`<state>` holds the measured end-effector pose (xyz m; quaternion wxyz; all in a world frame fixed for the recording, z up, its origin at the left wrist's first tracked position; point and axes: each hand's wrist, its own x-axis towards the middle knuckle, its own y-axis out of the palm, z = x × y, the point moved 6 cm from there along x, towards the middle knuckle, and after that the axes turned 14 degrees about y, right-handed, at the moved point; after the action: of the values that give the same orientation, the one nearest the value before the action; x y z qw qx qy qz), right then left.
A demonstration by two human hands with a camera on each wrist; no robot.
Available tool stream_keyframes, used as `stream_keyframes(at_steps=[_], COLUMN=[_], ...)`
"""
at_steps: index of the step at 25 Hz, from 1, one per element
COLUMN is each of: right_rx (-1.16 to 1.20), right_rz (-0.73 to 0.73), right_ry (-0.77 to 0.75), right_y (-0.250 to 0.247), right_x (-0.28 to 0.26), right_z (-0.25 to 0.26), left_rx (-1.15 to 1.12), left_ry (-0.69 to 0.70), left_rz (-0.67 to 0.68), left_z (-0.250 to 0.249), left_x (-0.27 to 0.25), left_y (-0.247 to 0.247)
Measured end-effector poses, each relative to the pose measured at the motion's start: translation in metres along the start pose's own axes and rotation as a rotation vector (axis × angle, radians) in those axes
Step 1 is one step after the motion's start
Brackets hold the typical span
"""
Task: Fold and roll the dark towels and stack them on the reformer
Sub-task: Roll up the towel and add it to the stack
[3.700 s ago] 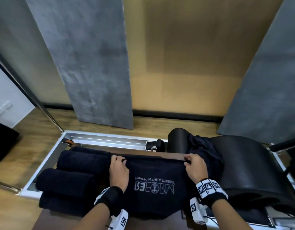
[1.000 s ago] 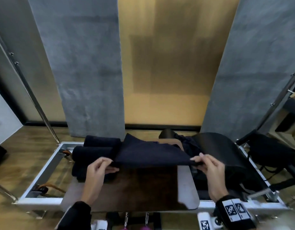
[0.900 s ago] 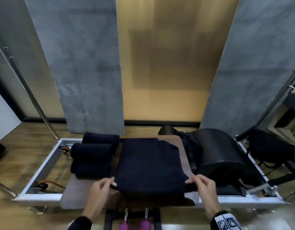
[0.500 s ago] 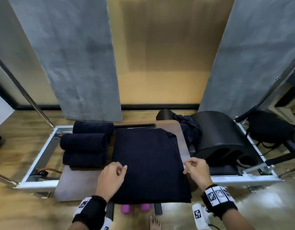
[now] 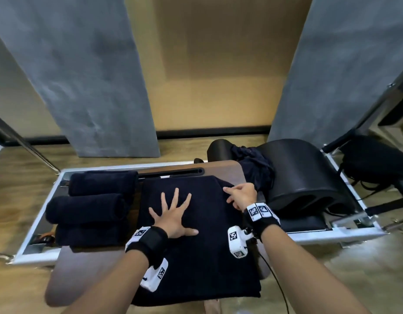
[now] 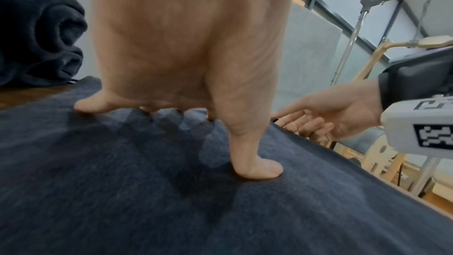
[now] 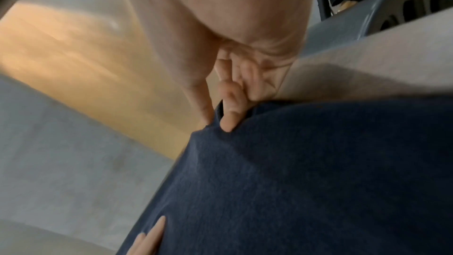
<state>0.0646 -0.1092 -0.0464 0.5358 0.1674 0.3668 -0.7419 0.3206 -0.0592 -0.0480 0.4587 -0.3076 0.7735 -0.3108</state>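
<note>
Folded dark towel (image 5: 202,234): navy terry, rectangular, flat on the brown board (image 5: 82,268) across the reformer (image 5: 354,234); long axis near to far, near end hanging over the board's near edge.

Left hand (image 5: 173,219): flat, palm down on the towel's middle, 5 fingers splayed and straight, gripping nothing. Left wrist view: thumb tip and little finger dented into soft pile; other fingertips hidden behind the palm.

Right hand (image 5: 241,196): at the towel's far right corner, index finger extended along the edge, remaining fingers curled. Right wrist view only: fingertips (image 7: 229,121) tucked into the hem, cloth puckered around them, thumb close beside; blurred.

3 rolled towels (image 5: 89,208): same dark terry, cylinders lying left to right, stacked left of the folded one. Spiral roll ends visible in left wrist view (image 6: 49,32), not from the head.

Loose dark cloth (image 5: 254,171): crumpled, far right, against the black padded arc (image 5: 309,177), smooth and glossy.

Frame rail: silver metal. Floor: wood grain. Wall panels: grey, mottled.
</note>
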Motion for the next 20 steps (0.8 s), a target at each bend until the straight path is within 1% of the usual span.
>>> stream_keyframes(at_steps=[1,3,6,7,9,11,12,13,14,16,17,18,20], right_rx=[-0.013,0.019,0.226,0.247,0.16,0.08,0.097,0.152,0.225,0.367,0.412,0.435,0.399], right_rz=[-0.003,-0.035,-0.158,-0.176,-0.124,-0.018,0.019,0.017,-0.028,-0.163,-0.191,-0.168,-0.018], right_ry=[0.024,0.031,0.068,0.075,0.07,0.067,0.064,0.057,0.046,0.032,0.023,0.011,-0.014], right_y=[0.006,0.01,-0.003,-0.006,-0.003,0.005,0.006,0.002,-0.005,-0.026,-0.033,-0.035,-0.028], right_x=[0.006,0.014,0.028,0.031,0.034,0.034,0.035,0.036,0.038,0.041,0.04,0.037,0.027], right_z=[0.002,0.006,0.005,0.003,0.0,0.0,0.002,0.006,0.01,0.015,0.017,0.017,0.013], left_rx=[-0.01,-0.019,-0.039,-0.041,-0.038,-0.045,-0.043,-0.039,-0.037,-0.039,-0.039,-0.041,-0.049], left_ry=[-0.018,-0.028,-0.028,-0.028,-0.024,-0.025,-0.027,-0.029,-0.031,-0.032,-0.029,-0.025,-0.007], left_rz=[0.047,0.084,0.094,0.099,0.111,0.12,0.125,0.128,0.131,0.13,0.125,0.12,0.101], left_z=[0.001,0.002,0.005,0.006,0.007,0.007,0.007,0.006,0.006,0.005,0.006,0.006,0.01], left_x=[0.004,0.007,0.008,0.008,0.008,0.008,0.007,0.007,0.007,0.006,0.007,0.008,0.01], left_y=[0.002,0.005,0.007,0.008,0.009,0.009,0.009,0.009,0.009,0.008,0.008,0.009,0.01])
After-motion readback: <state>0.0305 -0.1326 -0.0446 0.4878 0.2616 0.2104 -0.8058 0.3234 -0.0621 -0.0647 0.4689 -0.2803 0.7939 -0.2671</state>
